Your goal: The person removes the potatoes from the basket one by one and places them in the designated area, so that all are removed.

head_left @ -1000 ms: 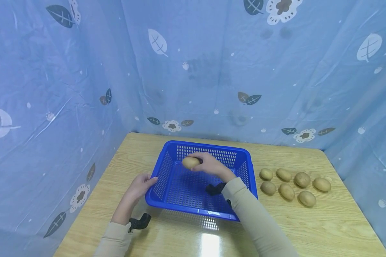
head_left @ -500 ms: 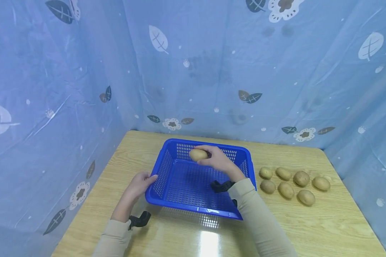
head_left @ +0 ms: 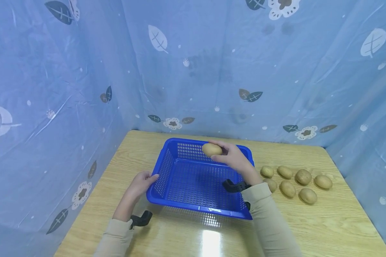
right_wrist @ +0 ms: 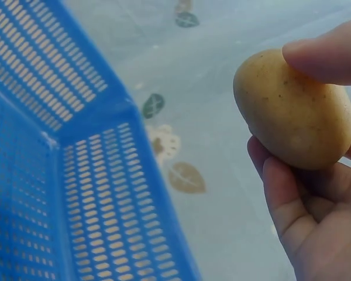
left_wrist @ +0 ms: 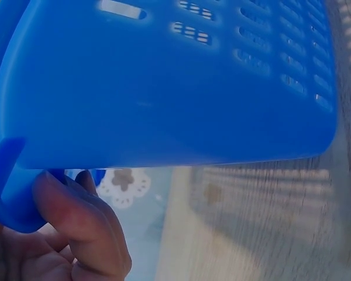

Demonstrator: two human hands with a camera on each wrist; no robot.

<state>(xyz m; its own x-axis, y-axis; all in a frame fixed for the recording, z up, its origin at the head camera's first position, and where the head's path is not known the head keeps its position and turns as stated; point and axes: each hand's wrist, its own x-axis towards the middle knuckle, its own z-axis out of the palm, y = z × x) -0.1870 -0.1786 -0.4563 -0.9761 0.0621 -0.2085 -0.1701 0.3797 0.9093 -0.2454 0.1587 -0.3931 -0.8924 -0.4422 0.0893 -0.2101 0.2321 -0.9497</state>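
A blue plastic basket [head_left: 193, 178] with perforated walls stands on the table in the head view. My left hand [head_left: 139, 185] grips its left rim, thumb on top; in the left wrist view, curled fingers [left_wrist: 82, 225] hook under the rim's edge. Over the back right part of the basket, my right hand [head_left: 234, 157] holds a yellow-brown potato [head_left: 212, 150]. The right wrist view shows this potato [right_wrist: 292, 111] between the thumb on one side and the fingers beneath. My right forearm passes over the basket's right rim and hides part of it.
Several potatoes [head_left: 287, 189] lie in two rows on the wooden table [head_left: 334, 221], right of the basket. A blue patterned curtain [head_left: 199, 71] hangs behind the table and along its sides. Each wrist wears a black mount [head_left: 141, 218].
My right hand has moved to the right with the potato, from over the basket's middle towards its back right corner. My left hand keeps its grip on the rim.
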